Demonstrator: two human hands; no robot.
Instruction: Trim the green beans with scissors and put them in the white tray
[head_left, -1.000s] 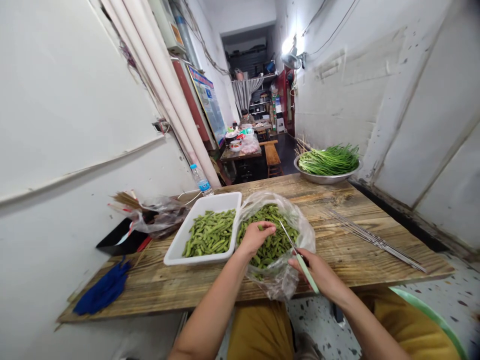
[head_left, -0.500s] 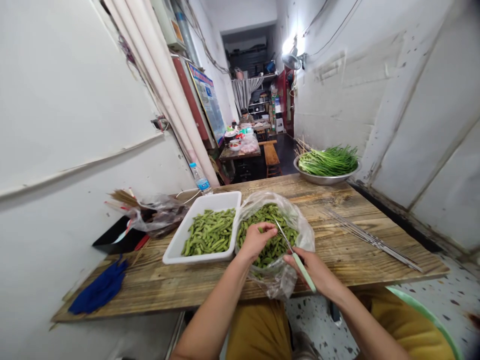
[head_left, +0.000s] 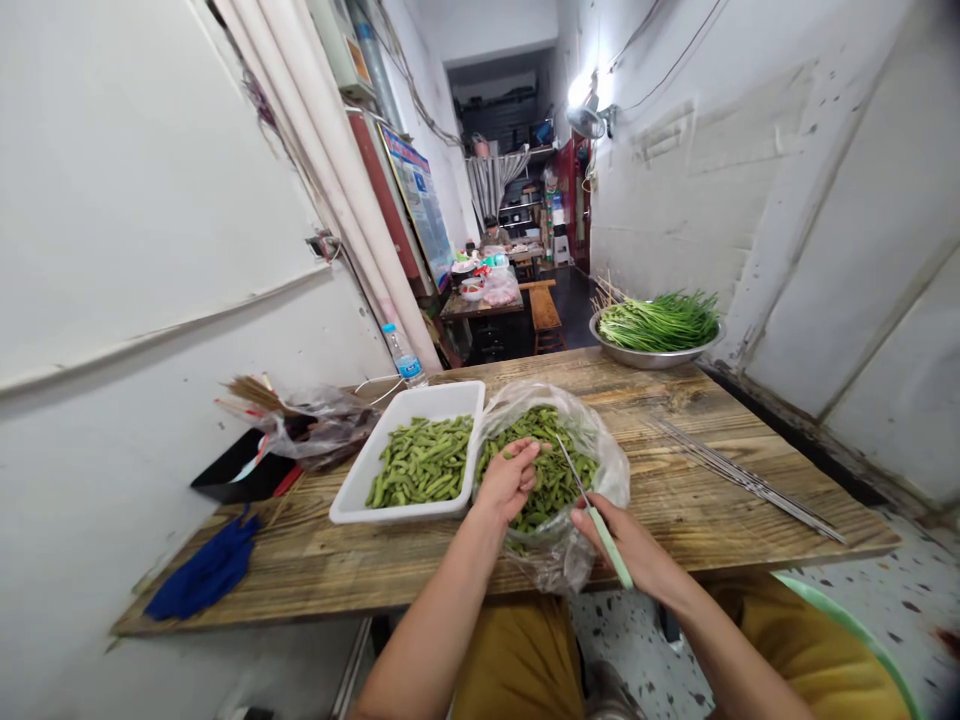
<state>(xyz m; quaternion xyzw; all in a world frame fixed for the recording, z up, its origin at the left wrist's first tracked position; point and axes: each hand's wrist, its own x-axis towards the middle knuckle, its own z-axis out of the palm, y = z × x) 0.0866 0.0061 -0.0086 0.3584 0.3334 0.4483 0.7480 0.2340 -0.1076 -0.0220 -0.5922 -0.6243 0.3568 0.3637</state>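
My left hand is over the bag, its fingers curled and pinched on a green edamame pod, mostly hidden by the fingers. My right hand grips scissors with pale green handles, seen nearly edge-on. Their thin metal blades point up and away, just right of my left fingertips. Under both hands a clear plastic bag lies open, full of edamame pods. Touching its left side is a white plastic tray holding more pods.
Metal skewers lie at the right of the wooden table. A steel bowl of green chives sits at the far right corner. On the left are a blue glove, a black container and a water bottle. A person sits farther back.
My left hand has turned and its fingers have curled in more, drawing slightly away from the scissors' tip. My right hand keeps the scissors in nearly the same place.
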